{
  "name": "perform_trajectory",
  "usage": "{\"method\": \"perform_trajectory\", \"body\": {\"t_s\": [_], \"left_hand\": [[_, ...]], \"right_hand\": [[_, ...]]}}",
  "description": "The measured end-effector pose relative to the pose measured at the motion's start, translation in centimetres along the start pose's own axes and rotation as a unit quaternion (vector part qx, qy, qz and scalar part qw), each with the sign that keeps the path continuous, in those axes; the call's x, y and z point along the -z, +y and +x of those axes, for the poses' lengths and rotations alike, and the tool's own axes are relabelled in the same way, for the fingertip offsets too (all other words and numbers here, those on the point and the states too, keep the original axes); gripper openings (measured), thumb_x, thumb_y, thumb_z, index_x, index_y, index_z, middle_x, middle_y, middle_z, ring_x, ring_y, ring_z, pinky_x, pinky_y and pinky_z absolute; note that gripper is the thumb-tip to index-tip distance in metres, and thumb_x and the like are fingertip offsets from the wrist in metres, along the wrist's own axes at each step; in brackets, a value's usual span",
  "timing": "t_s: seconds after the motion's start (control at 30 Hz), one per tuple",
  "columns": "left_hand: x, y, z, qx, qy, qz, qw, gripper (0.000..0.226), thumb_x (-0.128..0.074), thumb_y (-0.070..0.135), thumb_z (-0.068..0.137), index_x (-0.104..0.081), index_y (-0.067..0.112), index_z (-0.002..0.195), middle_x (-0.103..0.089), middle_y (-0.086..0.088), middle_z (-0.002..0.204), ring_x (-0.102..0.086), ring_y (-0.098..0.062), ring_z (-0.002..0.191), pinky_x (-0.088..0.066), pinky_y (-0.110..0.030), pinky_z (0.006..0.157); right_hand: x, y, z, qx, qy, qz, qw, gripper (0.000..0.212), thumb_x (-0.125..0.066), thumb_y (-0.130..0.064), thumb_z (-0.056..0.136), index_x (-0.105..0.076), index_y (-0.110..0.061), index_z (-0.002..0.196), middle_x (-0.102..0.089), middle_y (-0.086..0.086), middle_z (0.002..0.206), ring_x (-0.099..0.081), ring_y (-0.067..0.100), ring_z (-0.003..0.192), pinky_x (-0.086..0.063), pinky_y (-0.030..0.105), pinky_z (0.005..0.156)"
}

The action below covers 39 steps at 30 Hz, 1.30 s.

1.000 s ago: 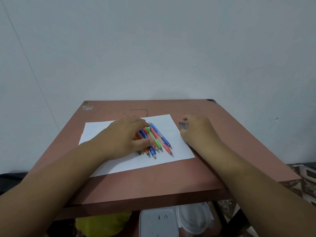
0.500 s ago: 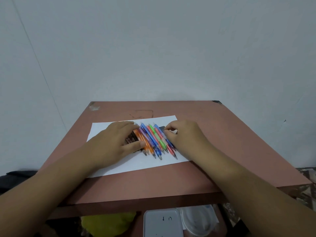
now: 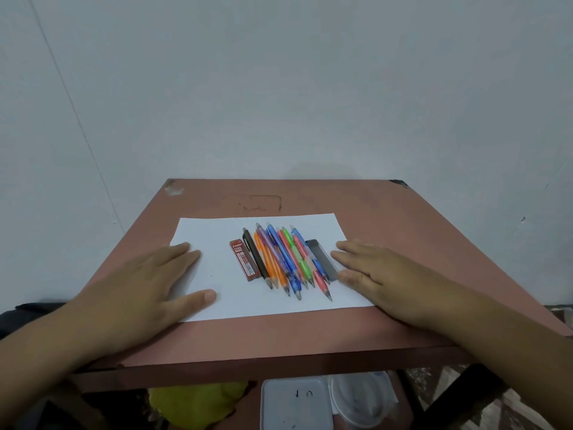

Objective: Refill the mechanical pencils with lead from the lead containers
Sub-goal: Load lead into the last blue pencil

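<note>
A bunch of bright plastic mechanical pencils (image 3: 285, 262) is laid side by side on a white sheet of paper (image 3: 214, 240) on a reddish-brown table (image 3: 387, 218). A red flat lead box (image 3: 244, 260) is set at their left, a dark clear lead box (image 3: 322, 259) at their right. The left hand (image 3: 148, 293) and right hand (image 3: 381, 274) are laid flat beside them, fingers straight and close together, nothing held

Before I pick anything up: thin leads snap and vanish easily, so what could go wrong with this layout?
1. The pencils lie packed and overlapping; lifting one from the middle may roll its neighbours off the paper.
2. The dark lead container sits right beside the right hand, so a careless move could knock it.
3. The red lead container lies flat; opening it flat might spill leads.
</note>
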<state>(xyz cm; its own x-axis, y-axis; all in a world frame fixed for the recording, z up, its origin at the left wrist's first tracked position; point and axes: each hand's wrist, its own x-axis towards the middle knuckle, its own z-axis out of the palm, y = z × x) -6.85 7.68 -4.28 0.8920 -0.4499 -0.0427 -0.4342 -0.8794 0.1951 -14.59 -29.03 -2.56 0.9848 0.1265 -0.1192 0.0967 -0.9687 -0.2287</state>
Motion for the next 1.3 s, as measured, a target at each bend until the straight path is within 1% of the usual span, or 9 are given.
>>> {"method": "perform_trajectory", "body": {"t_s": [0.03, 0.13, 0.27, 0.4, 0.63, 0.77, 0.87, 1.13, 1.3], "left_hand": [[0.0, 0.1, -0.1, -0.002, -0.005, 0.001, 1.000, 0.116, -0.006, 0.103, 0.060, -0.013, 0.041, 0.158, -0.003, 0.027, 0.163, -0.004, 0.005, 0.150, -0.005, -0.023, 0.119], [0.1, 0.3, 0.6, -0.006, -0.004, 0.008, 1.000, 0.103, -0.014, 0.096, 0.072, -0.014, 0.040, 0.158, -0.004, 0.024, 0.164, -0.004, 0.002, 0.151, -0.004, -0.023, 0.119], [0.3, 0.2, 3.2, -0.003, -0.002, 0.024, 1.000, 0.099, -0.019, 0.091, 0.077, -0.016, 0.036, 0.159, -0.008, 0.017, 0.167, -0.008, -0.004, 0.152, -0.007, -0.029, 0.123], [0.5, 0.1, 6.3, 0.007, 0.002, 0.019, 1.000, 0.092, -0.026, 0.084, 0.084, -0.020, 0.032, 0.159, -0.012, 0.014, 0.167, -0.010, -0.007, 0.153, -0.010, -0.034, 0.125], [0.6, -1.3, 11.4, 0.013, 0.024, 0.008, 1.000, 0.091, -0.028, 0.085, 0.085, -0.025, 0.031, 0.158, -0.017, 0.011, 0.167, -0.013, -0.011, 0.153, -0.013, -0.041, 0.124], [0.9, -1.4, 13.3, 0.015, 0.034, 0.012, 0.999, 0.086, -0.030, 0.081, 0.088, -0.028, 0.031, 0.157, -0.020, 0.010, 0.166, -0.016, -0.014, 0.153, -0.015, -0.044, 0.123], [1.2, -1.5, 14.4, 0.017, 0.044, 0.007, 0.999, 0.084, -0.033, 0.081, 0.088, -0.033, 0.031, 0.155, -0.026, 0.012, 0.163, -0.020, -0.013, 0.151, -0.017, -0.044, 0.122], [1.5, -1.6, 15.7, 0.018, 0.054, -0.014, 0.998, 0.079, -0.041, 0.077, 0.089, -0.036, 0.031, 0.153, -0.031, 0.015, 0.160, -0.023, -0.011, 0.149, -0.019, -0.040, 0.118], [1.5, -1.8, 16.1, 0.018, 0.062, -0.005, 0.998, 0.080, -0.039, 0.080, 0.088, -0.037, 0.032, 0.152, -0.031, 0.016, 0.160, -0.023, -0.009, 0.149, -0.019, -0.047, 0.120]], "right_hand": [[-0.1, 0.2, -0.2, -0.001, -0.008, -0.006, 1.000, 0.070, -0.021, -0.065, 0.095, -0.021, -0.039, 0.159, -0.010, -0.020, 0.167, -0.003, 0.001, 0.154, -0.008, 0.031, 0.127], [-0.2, 0.5, 0.2, -0.006, -0.011, -0.019, 1.000, 0.062, -0.025, -0.059, 0.102, -0.016, -0.040, 0.160, -0.004, -0.020, 0.167, 0.001, 0.003, 0.154, -0.005, 0.034, 0.128], [0.0, 1.1, 2.6, -0.028, 0.006, -0.005, 1.000, 0.054, -0.028, -0.050, 0.108, -0.019, -0.039, 0.160, -0.006, -0.019, 0.168, 0.005, 0.011, 0.156, 0.000, 0.044, 0.126], [0.6, 1.8, 6.1, -0.046, 0.014, 0.015, 0.999, 0.052, -0.029, -0.046, 0.109, -0.023, -0.038, 0.160, -0.009, -0.018, 0.168, 0.004, 0.015, 0.157, 0.000, 0.052, 0.125], [1.4, 3.5, 11.1, -0.054, 0.028, 0.035, 0.998, 0.051, -0.031, -0.050, 0.108, -0.026, -0.041, 0.158, -0.012, -0.020, 0.167, -0.001, 0.017, 0.157, 0.000, 0.052, 0.125], [1.7, 4.1, 13.2, -0.060, 0.030, 0.030, 0.997, 0.050, -0.031, -0.050, 0.108, -0.027, -0.042, 0.157, -0.012, -0.021, 0.167, -0.001, 0.019, 0.157, -0.006, 0.057, 0.124], [1.8, 4.5, 14.2, -0.065, 0.028, 0.029, 0.997, 0.051, -0.030, -0.051, 0.108, -0.027, -0.042, 0.158, -0.012, -0.022, 0.166, 0.002, 0.020, 0.157, -0.003, 0.059, 0.124], [1.7, 5.2, 15.6, -0.069, 0.035, 0.031, 0.997, 0.051, -0.030, -0.053, 0.107, -0.026, -0.043, 0.157, -0.012, -0.022, 0.166, -0.003, 0.021, 0.157, -0.013, 0.054, 0.124], [1.5, 5.7, 16.0, -0.067, 0.041, 0.042, 0.996, 0.052, -0.031, -0.055, 0.106, -0.027, -0.044, 0.157, -0.013, -0.023, 0.166, -0.004, 0.019, 0.157, -0.013, 0.054, 0.124]]}}
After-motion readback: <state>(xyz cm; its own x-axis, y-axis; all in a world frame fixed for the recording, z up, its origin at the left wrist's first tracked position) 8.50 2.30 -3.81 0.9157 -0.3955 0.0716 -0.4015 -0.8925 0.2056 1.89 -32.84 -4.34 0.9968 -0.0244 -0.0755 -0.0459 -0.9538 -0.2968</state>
